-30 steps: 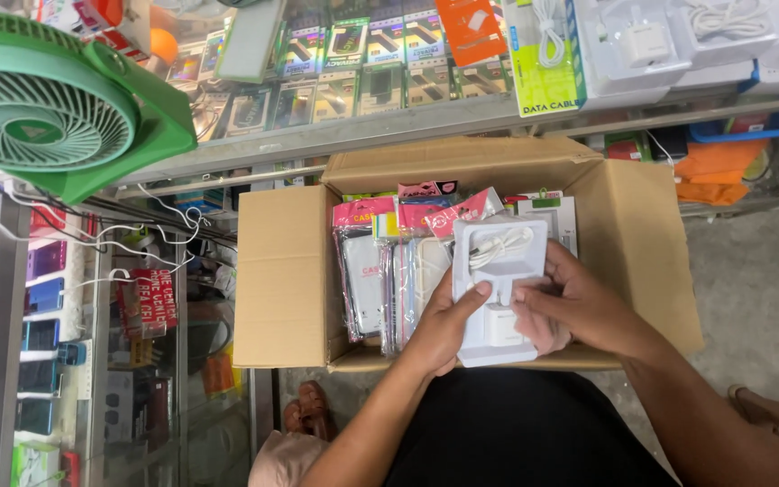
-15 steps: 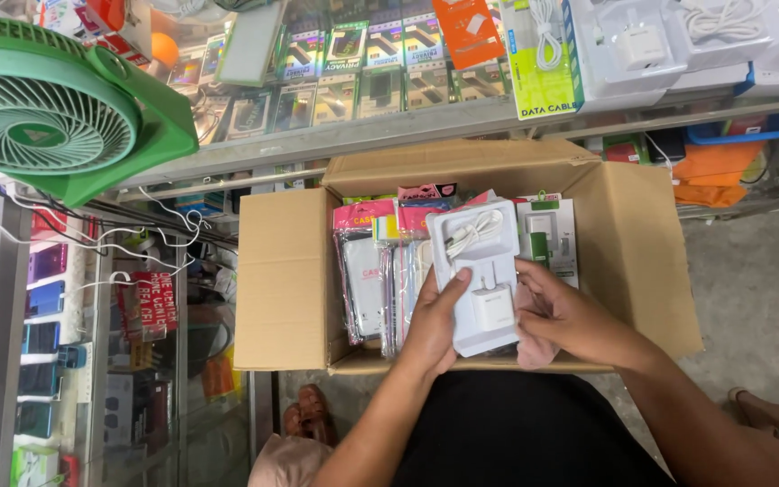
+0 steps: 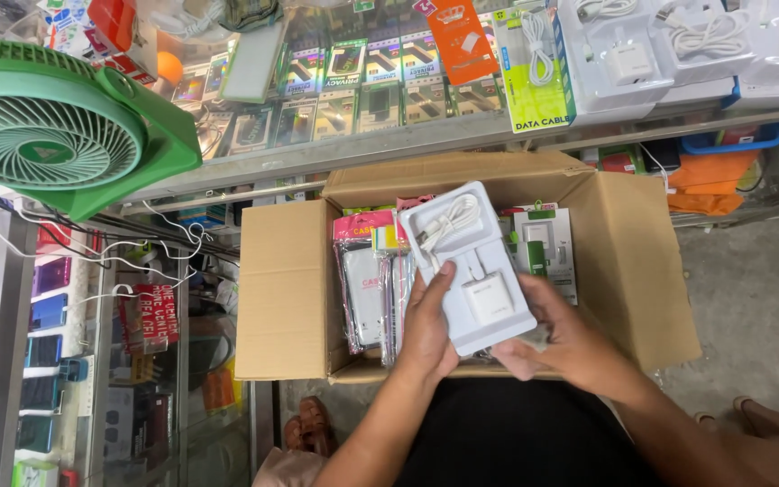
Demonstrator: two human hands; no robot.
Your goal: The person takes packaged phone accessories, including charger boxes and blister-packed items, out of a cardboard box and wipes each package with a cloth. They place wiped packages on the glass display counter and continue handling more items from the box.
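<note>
Left hand [image 3: 427, 329] and right hand [image 3: 563, 341] both clasp 1 white charger pack [image 3: 472, 266] over the cardboard box [image 3: 628, 261]; held by its edges, it might slip.

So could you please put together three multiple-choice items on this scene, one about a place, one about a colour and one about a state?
1. Where is the white charger pack?
A. Held over the cardboard box
B. Lying on the glass counter
C. Resting on the fan

2. What colour is the fan at upper left?
A. Red
B. Green
C. Black

3. In what state are the box's flaps?
A. Taped shut
B. Folded open
C. Torn off

Answers:
1 A: the left hand and right hand both grip the pack above the packets in the box.
2 B: its housing and grille are green.
3 B: the flaps spread outward, leaving the packets inside visible.
</note>
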